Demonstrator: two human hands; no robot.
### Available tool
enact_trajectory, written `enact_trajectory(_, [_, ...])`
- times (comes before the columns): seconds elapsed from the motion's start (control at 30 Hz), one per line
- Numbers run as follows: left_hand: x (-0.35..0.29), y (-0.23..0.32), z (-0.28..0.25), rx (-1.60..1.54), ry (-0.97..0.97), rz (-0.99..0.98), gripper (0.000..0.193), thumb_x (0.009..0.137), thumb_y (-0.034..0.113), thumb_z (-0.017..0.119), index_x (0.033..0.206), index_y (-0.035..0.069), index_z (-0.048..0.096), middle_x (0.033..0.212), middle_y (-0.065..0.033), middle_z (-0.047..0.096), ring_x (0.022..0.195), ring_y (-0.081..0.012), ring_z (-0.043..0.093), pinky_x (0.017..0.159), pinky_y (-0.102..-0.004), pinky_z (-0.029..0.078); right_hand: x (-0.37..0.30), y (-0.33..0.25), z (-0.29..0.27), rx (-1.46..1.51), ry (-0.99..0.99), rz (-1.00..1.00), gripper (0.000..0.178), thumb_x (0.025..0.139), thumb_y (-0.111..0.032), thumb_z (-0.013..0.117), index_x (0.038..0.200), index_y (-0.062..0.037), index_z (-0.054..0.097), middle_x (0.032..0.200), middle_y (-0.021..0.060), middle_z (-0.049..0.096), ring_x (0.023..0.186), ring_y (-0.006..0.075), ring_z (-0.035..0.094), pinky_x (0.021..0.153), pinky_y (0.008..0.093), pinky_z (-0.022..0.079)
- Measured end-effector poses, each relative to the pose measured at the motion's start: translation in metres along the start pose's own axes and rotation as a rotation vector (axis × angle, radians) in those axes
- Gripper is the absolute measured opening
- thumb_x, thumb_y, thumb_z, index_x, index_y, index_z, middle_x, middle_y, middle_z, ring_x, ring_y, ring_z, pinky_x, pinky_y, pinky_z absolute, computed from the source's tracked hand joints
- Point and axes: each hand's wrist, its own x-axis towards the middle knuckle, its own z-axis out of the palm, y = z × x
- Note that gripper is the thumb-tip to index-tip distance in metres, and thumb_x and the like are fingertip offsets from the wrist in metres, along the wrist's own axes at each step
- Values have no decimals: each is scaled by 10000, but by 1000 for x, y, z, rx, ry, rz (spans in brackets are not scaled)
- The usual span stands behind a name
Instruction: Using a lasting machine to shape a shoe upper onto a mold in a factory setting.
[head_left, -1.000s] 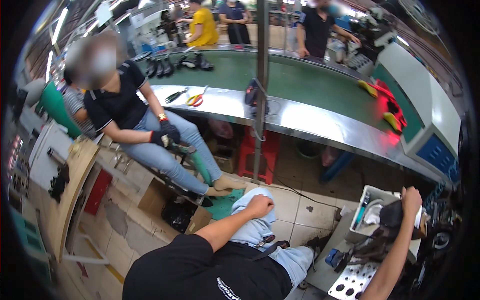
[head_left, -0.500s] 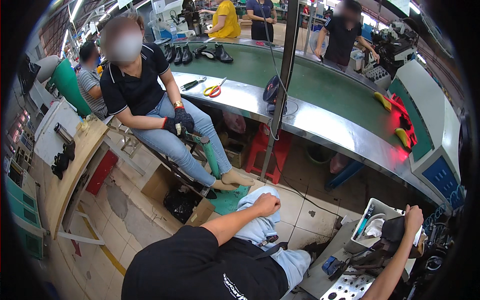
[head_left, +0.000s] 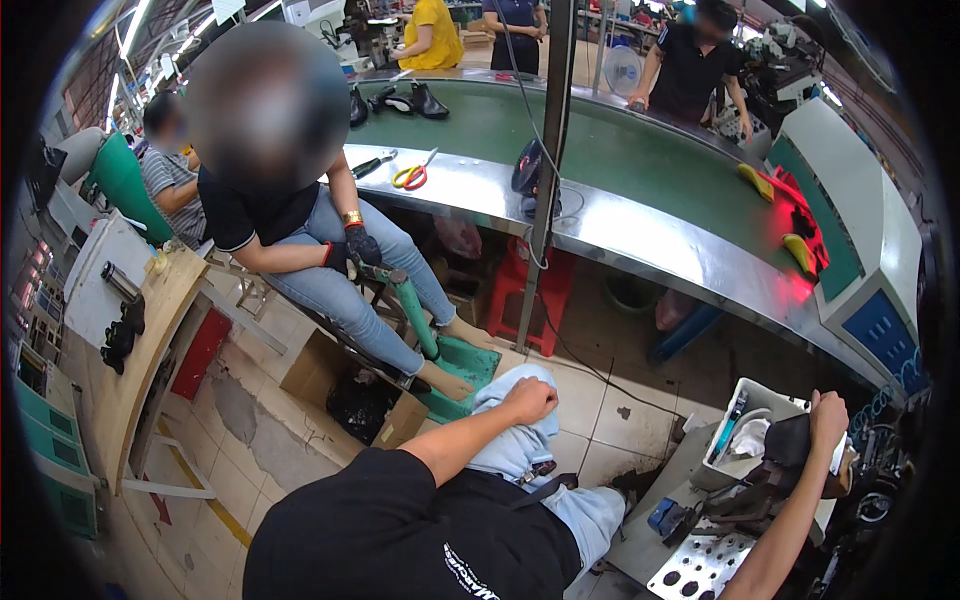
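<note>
My left hand (head_left: 531, 400) rests closed on my knee, on light blue jeans (head_left: 515, 440), and no object shows in it. At the right my right arm reaches over a bench to a machine. There my right hand (head_left: 829, 420) is closed at the side of a dark rounded block (head_left: 789, 440), its fingers curled; what they grip is partly hidden. Just left of that block stands a pale bin (head_left: 718, 470) holding a white cloth (head_left: 750, 435) and a teal-handled tool (head_left: 731, 425). A perforated metal plate (head_left: 700, 562) lies nearer to me.
Across from me a gloved person (head_left: 265, 215) sits by a green post (head_left: 412, 312) on a green base. Behind runs a green conveyor (head_left: 620, 165) with black boots (head_left: 428, 102), red-yellow scissors (head_left: 412, 176) and yellow shoe parts (head_left: 755, 182). A red stool (head_left: 535, 290) stands underneath; a cardboard box (head_left: 400, 420) is on the floor.
The seated person has leaned forward, and their head now covers some of the boots. My view has shifted slightly. Both my hands stay in place.
</note>
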Motion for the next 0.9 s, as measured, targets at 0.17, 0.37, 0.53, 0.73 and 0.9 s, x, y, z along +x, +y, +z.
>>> enact_trajectory(0.17, [-1,-7,6,-41,15,7,236,877,282,623,948,110,768,931,-134,737,952,-361,651,897,-495,502,-1,-2,-4,26,-21,12,369,951,-380,634,854,-37,730,883,195,717,868,378,704,739,478,566])
enact_trajectory(0.37, [-2,-4,8,-56,36,-15,230,872,267,623,927,98,769,925,-145,738,931,-368,665,882,-494,512,-2,1,-8,27,-25,3,374,948,-383,640,857,-32,730,887,193,721,861,381,708,745,477,567])
enact_trajectory(0.53, [0,-2,6,-44,31,9,219,863,263,642,931,96,767,924,-149,736,939,-364,662,879,-486,513,-2,-4,-8,17,5,-1,368,948,-380,641,857,-34,730,887,189,721,860,378,709,746,477,565])
enact_trajectory(0.73, [-2,9,-4,-96,67,61,218,870,256,640,941,90,763,918,-137,731,958,-353,646,891,-478,503,0,2,-1,18,-11,-21,363,954,-370,635,855,-31,719,881,191,720,853,375,708,734,475,564])
enact_trajectory(0.9, [-1,14,-3,-56,49,52,216,877,260,635,931,95,764,916,-145,729,947,-356,649,877,-485,507,1,2,4,20,20,-18,366,949,-362,643,833,-19,699,858,197,711,833,383,701,713,482,554])
